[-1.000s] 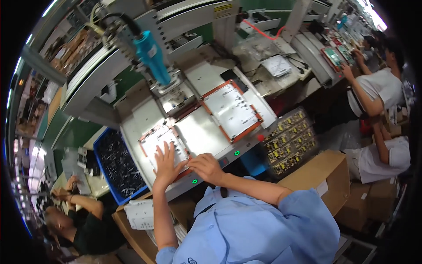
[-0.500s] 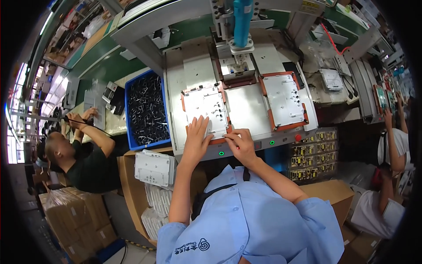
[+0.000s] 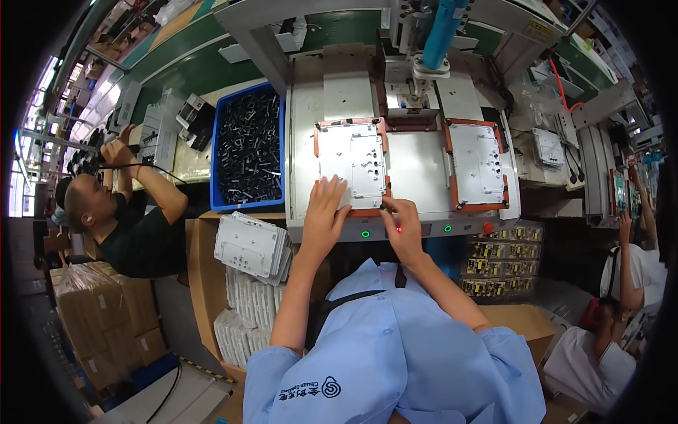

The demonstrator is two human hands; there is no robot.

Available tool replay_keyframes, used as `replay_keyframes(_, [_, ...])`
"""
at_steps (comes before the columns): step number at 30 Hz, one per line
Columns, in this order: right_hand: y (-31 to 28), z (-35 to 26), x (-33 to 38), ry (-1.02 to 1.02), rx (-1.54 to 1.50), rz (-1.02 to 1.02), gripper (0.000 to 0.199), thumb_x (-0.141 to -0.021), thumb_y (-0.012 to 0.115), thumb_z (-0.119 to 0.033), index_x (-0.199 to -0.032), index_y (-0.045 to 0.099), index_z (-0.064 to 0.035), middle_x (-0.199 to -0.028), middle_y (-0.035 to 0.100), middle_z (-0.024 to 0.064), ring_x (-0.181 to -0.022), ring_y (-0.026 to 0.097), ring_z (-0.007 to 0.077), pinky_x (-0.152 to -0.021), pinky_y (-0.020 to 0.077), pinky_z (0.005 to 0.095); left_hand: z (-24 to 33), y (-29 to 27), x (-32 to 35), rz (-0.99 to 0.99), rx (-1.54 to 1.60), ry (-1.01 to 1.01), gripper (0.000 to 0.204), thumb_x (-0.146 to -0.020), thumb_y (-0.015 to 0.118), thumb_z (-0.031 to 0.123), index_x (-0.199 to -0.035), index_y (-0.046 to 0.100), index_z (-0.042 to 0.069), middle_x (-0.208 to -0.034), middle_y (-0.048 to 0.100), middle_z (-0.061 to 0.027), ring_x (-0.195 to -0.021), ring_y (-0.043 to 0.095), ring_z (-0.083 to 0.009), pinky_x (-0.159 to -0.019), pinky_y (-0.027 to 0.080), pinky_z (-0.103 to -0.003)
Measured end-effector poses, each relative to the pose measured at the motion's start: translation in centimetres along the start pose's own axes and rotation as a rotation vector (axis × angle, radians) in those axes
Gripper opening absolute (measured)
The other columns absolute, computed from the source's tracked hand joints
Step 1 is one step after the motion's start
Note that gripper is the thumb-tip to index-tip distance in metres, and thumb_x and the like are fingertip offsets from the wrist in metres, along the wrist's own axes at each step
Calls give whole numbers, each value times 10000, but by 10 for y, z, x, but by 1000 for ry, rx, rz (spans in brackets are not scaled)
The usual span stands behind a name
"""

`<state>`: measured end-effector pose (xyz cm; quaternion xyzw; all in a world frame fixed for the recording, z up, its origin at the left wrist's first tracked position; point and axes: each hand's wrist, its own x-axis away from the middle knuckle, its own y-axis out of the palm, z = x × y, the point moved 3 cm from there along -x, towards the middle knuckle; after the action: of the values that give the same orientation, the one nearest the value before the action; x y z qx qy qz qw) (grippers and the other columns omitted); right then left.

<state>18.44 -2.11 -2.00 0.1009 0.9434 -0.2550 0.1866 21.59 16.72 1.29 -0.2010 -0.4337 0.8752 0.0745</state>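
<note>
Since the earlier frame the view is swinging left and the hands are sliding a little apart along the front of the machine; the left hand (image 3: 326, 212) is now lying flat, the right hand (image 3: 404, 230) is sitting lower on the front edge.

Left hand: fingers open and spread, palm down, resting on the lower left corner of the left plate (image 3: 352, 164), gripping nothing. That plate is sitting in an orange-framed fixture (image 3: 381, 127) on the left half of the worktop (image 3: 418, 169).

Right hand: fingers curled down over the front panel, fingertips just beside the lower right corner of the fixture; a red light (image 3: 399, 228) is glowing at the knuckles. Cannot tell whether the fingers are pinching anything.

A green button (image 3: 365, 234) is showing between the two hands. A second plate (image 3: 477, 161) is lying in its own orange frame to the right, well apart from both hands. A blue tool (image 3: 443, 28) is hanging above the worktop's back.

Blue bin (image 3: 248, 148) of dark parts is standing just left of the machine; stacked grey trays (image 3: 251, 247) are lying below it. Another person (image 3: 134, 226) is working at far left
</note>
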Motion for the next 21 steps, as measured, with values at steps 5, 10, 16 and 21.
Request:
replay_keyframes(5, [1, 17, 44, 306, 19, -348, 178, -787, 716, -129, -807, 574, -24, -733, 593, 109, -613, 577, 208, -568, 477, 324, -28, -8, 41, 227, 200, -373, 418, -943, 495, 97, -1342, 445, -19, -1371, 470, -192, -1300, 417, -291, -1067, 308, -339])
replay_keyframes(10, [29, 12, 44, 171, 223, -430, 227, -824, 653, -250, -715, 547, -81, -593, 599, 83, -535, 600, 287, -493, 461, 394, -40, -14, 65, 310, 423, -639, 407, -968, 474, 158, -1327, 454, -32, -1344, 493, -202, -1240, 479, -271, -1018, 358, -317])
replay_keyframes(16, [32, 15, 48, 190, 312, -393, 206, -830, 632, -250, -718, 562, -91, -618, 607, 77, -551, 608, 288, -498, 460, 403, -45, -28, 83, 373, 243, -677, 400, -962, 496, 182, -1321, 479, 7, -1355, 483, -198, -1319, 391, -304, -1066, 294, -341])
replay_keyframes(21, [16, 14, 44, 222, 281, -454, 269, -835, 643, -318, -720, 584, -82, -614, 602, 81, -554, 611, 269, -517, 474, 377, -124, -43, 139, 509, -269, -607, 431, -923, 574, 213, -1314, 482, 57, -1351, 472, -158, -1286, 390, -334, -1087, 277, -417])
